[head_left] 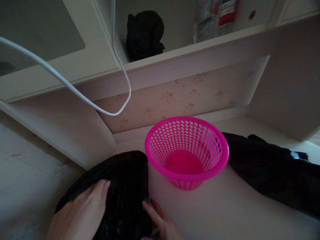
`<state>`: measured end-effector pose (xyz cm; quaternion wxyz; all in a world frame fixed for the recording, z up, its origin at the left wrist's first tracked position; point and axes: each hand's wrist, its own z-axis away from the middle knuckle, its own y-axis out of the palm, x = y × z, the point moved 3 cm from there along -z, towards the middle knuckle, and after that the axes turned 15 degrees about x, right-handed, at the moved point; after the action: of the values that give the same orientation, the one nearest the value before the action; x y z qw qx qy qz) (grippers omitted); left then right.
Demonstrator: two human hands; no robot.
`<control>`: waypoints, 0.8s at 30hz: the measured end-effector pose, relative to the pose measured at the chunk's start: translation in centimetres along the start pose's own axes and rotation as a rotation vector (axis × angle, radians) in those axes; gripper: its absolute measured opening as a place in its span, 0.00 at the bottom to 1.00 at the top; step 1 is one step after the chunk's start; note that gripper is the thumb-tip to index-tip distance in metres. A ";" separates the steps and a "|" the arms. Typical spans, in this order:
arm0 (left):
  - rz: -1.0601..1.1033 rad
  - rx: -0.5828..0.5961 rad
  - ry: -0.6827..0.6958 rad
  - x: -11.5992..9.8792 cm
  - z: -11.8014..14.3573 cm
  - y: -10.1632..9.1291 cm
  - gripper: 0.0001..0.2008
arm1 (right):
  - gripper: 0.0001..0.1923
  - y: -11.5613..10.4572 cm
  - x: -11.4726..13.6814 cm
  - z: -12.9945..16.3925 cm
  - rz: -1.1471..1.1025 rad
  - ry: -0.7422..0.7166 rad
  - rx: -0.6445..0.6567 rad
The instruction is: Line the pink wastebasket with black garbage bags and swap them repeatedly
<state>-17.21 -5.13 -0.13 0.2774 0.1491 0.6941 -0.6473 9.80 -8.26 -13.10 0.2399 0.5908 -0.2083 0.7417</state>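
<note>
hands (82,210) (162,223) press black bag (125,186) beside empty pink basket (186,151).

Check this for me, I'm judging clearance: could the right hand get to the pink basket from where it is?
Probably yes: the right hand rests beside the black bag, with bare desk between it and the pink basket.

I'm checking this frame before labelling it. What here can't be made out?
- Black bag, head view: its contents are hidden by its own opaque plastic; its lower end is cut off by the bottom edge.
- Right hand: mostly cut off by the bottom edge.
- Bottles on the shelf: labels blurred, tops cut off by the top edge.
- Dark bundle on the shelf: too dim to identify.
</note>
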 end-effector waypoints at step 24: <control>-0.485 0.152 0.271 -6.5 -16.4 13.1 0.31 | 0.52 -1.8 -5.9 1.9 0.215 0.066 -0.058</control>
<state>-7.72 13.49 -6.87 0.0071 0.0844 0.6896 -0.7192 13.44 -8.60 -18.37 0.1826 0.5330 -0.2837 0.7759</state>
